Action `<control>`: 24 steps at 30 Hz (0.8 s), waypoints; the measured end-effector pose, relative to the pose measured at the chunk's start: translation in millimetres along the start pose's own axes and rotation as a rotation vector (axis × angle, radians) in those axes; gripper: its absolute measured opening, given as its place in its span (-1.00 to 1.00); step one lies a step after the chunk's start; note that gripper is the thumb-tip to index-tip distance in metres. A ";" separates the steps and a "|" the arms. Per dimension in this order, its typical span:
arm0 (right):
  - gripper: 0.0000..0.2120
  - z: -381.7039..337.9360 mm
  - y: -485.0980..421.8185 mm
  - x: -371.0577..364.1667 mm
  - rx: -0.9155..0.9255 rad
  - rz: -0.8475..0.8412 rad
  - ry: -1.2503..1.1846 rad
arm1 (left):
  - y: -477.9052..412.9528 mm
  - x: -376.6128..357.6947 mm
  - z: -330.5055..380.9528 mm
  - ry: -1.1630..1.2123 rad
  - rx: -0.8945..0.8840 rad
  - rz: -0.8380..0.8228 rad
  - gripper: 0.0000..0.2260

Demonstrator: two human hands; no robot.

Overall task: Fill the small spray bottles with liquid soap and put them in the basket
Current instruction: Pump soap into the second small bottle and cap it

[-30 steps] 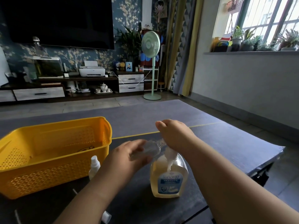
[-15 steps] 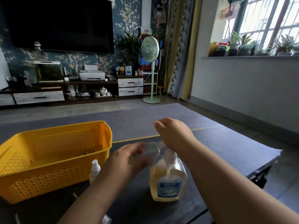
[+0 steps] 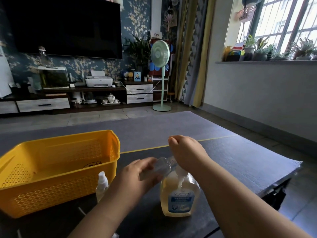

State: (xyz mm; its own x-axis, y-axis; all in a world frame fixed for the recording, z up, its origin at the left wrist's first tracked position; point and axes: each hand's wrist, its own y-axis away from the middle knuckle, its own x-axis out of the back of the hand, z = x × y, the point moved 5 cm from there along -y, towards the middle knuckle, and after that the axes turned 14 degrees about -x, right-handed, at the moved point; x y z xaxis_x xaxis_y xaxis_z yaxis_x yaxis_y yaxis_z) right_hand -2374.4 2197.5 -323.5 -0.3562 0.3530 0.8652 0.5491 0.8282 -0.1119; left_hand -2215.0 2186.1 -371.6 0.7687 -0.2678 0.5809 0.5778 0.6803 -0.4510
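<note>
My left hand (image 3: 137, 179) grips a small clear spray bottle (image 3: 162, 166), tilted with its open neck toward the pump of the liquid soap bottle (image 3: 180, 198). My right hand (image 3: 187, 154) rests on top of that pump and hides the pump head. The soap bottle stands upright on the dark table and holds yellowish liquid behind a blue label. A second small spray bottle (image 3: 102, 185) with a white cap stands upright just in front of the yellow basket (image 3: 56, 191), left of my left wrist.
The yellow basket sits at the left on the dark table (image 3: 240, 162), whose right edge falls off near the wall. A thin white tube (image 3: 82, 211) lies on the table in front of the basket. A TV stand and a fan stand far behind.
The camera has tilted up slightly, so everything sits a little lower in view. Both hands keep their hold on the small bottle and the pump.
</note>
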 end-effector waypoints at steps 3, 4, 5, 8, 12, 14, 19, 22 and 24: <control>-0.69 0.1 -2.3 4.7 -0.030 -0.029 -0.054 | -0.6 2.4 0.9 0.007 -0.007 0.013 -0.59; -0.69 -1.2 -3.4 6.6 -0.035 -0.039 -0.085 | -1.0 3.7 1.7 0.015 -0.006 0.018 -0.58; -0.70 -2.8 -4.6 9.2 -0.026 -0.046 -0.112 | -1.5 4.5 1.6 0.029 -0.001 0.022 -0.59; -0.90 -7.4 -6.0 14.7 0.010 -0.058 -0.145 | -2.6 6.4 3.2 0.073 0.004 0.038 -0.63; -0.96 -7.9 -6.1 13.8 0.015 -0.059 -0.128 | -2.2 6.3 2.9 0.091 0.017 0.034 -0.61; -0.90 -7.8 -3.7 13.7 0.018 -0.061 -0.095 | -1.6 5.4 3.1 0.099 0.015 0.025 -0.63; -0.80 -3.5 3.2 4.8 0.035 -0.074 -0.012 | 1.1 5.8 13.5 0.002 0.021 -0.012 -0.72; -0.78 -2.0 3.3 2.2 0.018 -0.085 0.004 | 1.7 2.8 6.3 0.023 0.027 -0.010 -0.66; -0.77 -2.0 3.8 2.9 0.018 -0.079 0.012 | 1.6 2.2 4.2 0.020 0.026 -0.012 -0.63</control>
State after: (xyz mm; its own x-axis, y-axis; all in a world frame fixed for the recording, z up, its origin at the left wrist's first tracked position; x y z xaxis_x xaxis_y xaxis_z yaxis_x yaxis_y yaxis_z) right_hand -2371.9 2200.8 -320.4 -0.3890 0.2812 0.8773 0.5062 0.8609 -0.0515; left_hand -2213.6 2189.5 -368.3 0.7672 -0.2892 0.5725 0.5798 0.6945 -0.4261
